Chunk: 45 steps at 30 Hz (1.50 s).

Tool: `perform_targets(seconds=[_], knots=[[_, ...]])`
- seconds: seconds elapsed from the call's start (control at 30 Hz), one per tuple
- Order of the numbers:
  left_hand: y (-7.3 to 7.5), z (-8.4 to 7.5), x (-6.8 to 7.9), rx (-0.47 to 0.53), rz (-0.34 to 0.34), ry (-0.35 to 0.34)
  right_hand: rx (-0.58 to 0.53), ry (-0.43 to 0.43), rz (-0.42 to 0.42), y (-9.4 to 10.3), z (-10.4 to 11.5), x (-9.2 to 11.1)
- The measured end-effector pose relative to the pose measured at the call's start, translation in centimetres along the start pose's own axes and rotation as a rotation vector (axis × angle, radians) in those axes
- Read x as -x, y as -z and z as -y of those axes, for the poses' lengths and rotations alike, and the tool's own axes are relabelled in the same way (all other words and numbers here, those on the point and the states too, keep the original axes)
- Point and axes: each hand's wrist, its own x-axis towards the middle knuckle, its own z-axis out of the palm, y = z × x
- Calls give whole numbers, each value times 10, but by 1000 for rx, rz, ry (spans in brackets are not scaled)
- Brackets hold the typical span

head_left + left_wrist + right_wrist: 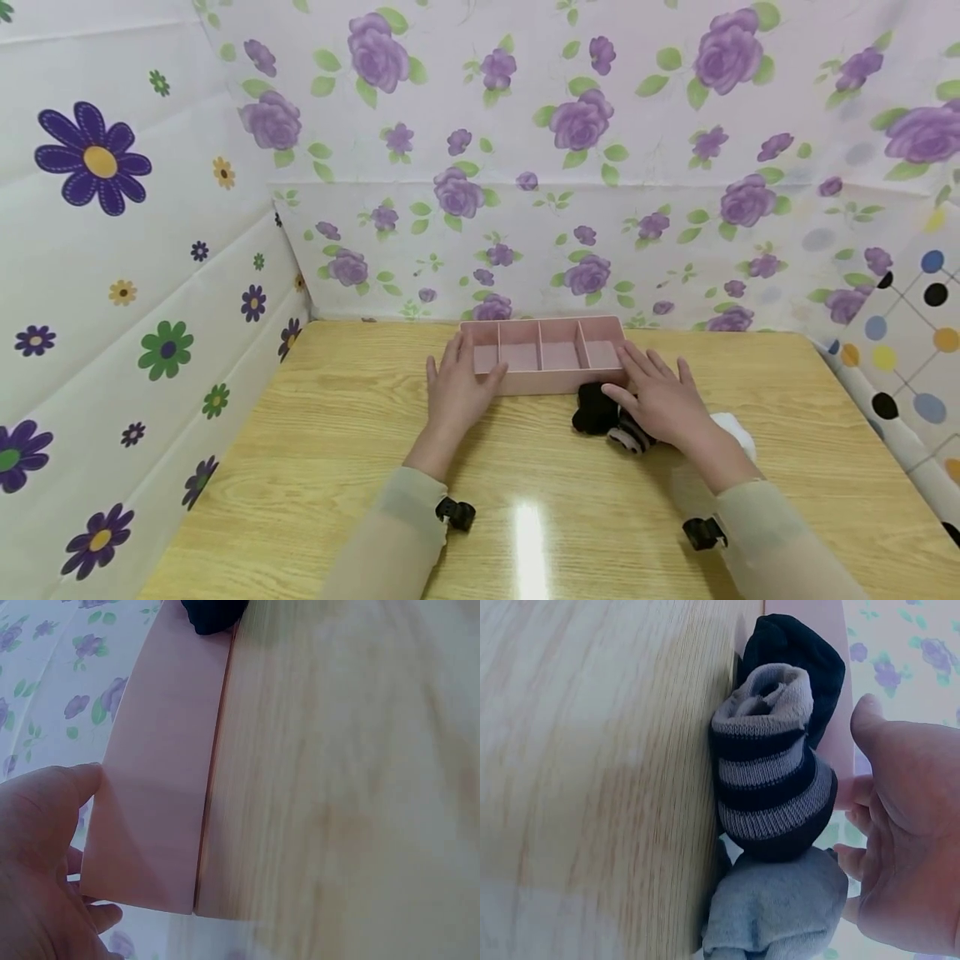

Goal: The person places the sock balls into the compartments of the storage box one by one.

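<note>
A pink divided box [558,382] with several compartments stands at the back of the table, against the flowered cloth. My left hand [459,393] is at its left end, the thumb touching the front rim and the fingers extended along the end. At the right end, my right hand [663,400] reaches to the corner with its fingers spread, above some rolled socks. These are a black sock [795,664] against the box front, a black-and-grey striped sock [769,776] and a pale sock [780,904]. The right hand grips none of them.
The wooden table [337,467] extends around the box and socks. A cloth with purple roses [457,192] hangs right behind the box; a daisy-patterned cloth [172,283] is on the left and a dotted one [911,375] on the right.
</note>
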Motion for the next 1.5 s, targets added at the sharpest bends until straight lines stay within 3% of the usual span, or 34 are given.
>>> perform_targets(seconds=[0.53,1.13,1.37,1.5], knots=[[-13,-8,-2,222,0,-8,7,-32,-5,-2,-13,13],[-24,-5,-6,514,81,9,-36,-40,-23,1,-19,22],[-24,4,-5,700,127,111,-8,-29,-34,2,-17,23],[-23,8,-5,761,142,122,3,-33,-37,2,-17,23]])
